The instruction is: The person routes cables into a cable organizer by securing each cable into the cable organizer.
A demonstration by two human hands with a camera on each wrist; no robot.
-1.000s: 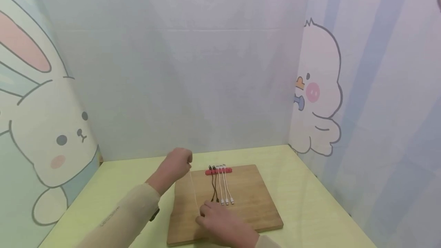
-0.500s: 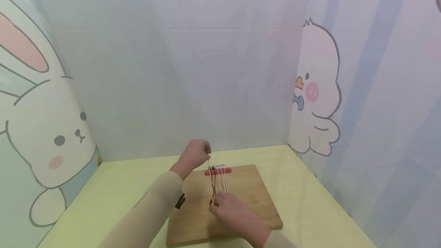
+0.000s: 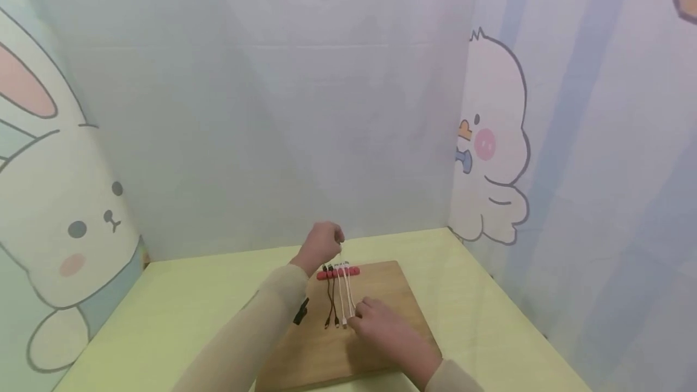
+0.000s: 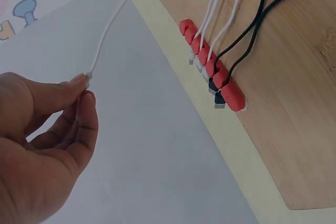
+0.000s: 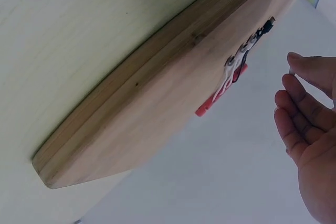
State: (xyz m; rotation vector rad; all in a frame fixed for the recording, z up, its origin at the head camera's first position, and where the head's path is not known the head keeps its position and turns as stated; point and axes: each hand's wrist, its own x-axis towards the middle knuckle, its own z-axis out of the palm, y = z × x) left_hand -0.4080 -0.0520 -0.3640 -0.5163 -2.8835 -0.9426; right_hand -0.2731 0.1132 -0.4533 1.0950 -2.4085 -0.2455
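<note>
My left hand (image 3: 321,244) pinches one end of a white cable (image 4: 110,22) between thumb and forefinger, raised above the far edge of the wooden board (image 3: 376,343). Lower and nearer, over the board, my right hand (image 3: 389,328) pinches the cable's other end, of which only a small white bit shows in the right wrist view. The cable runs between both hands. Under it, along the board's far edge, lies a red cable holder (image 4: 233,97). Two black USB cables (image 4: 245,34) and three white cables (image 4: 229,18) sit in its slots, with plugs poking out beyond it.
The board lies on a pale yellow table (image 3: 490,319). A grey curtain (image 3: 272,138) stands behind the table, and walls printed with a rabbit (image 3: 49,210) and a duck (image 3: 495,156) flank it.
Both hands have moved right with the white cable, from the board's left part to over the red cable holder. The head view has turned slightly right.
</note>
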